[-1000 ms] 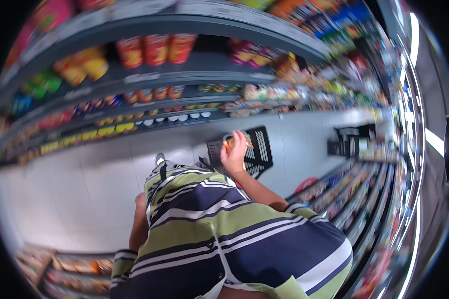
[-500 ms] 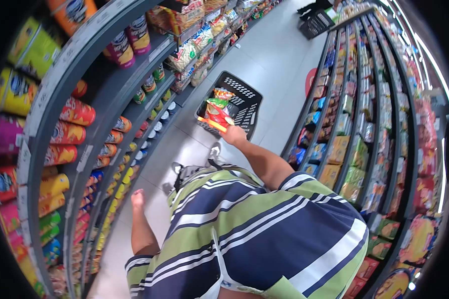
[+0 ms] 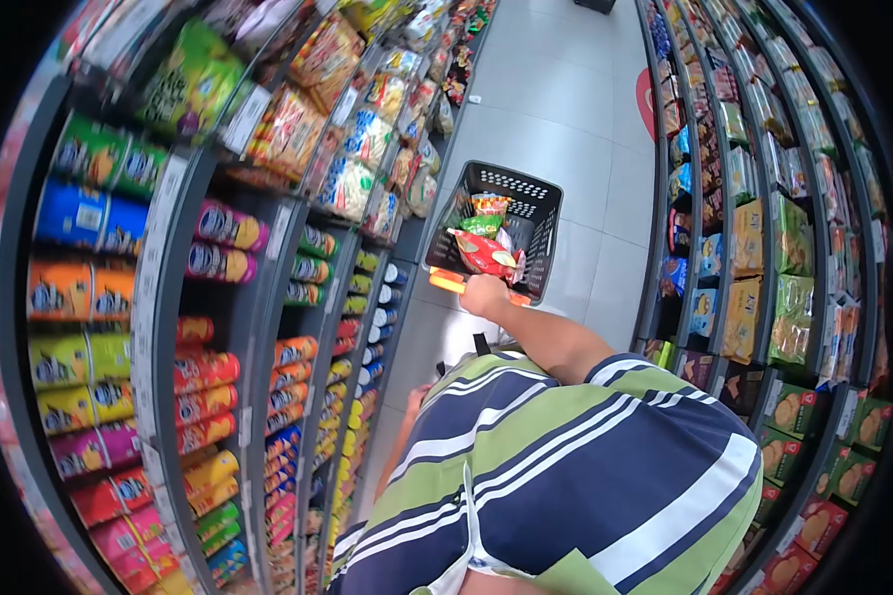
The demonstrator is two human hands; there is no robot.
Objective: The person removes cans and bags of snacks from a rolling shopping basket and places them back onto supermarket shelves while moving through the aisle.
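My right hand (image 3: 486,296) is wrapped round the orange handle (image 3: 448,282) of a black shopping basket (image 3: 546,213), ahead of me near the floor. Inside the basket lie a red snack bag (image 3: 484,254), a green bag (image 3: 481,225) and an orange patterned bag (image 3: 490,204), heaped along its left side. Down at my left side, my left hand (image 3: 416,399) hangs near the shelves, partly covered by my striped shirt (image 3: 566,446). Its fingers are too hidden to make out.
Snack shelves (image 3: 154,327) with stacked chip cans (image 3: 79,288) line my left; bagged snacks (image 3: 352,183) hang farther along. On my right run shelves of packaged goods (image 3: 749,238). Grey floor tiles (image 3: 556,74) stretch ahead, with a dark object at the far end.
The basket and my right hand have shifted right in view. My left hand has come in closer to my body. The other dark basket ahead has mostly left the view at the top.
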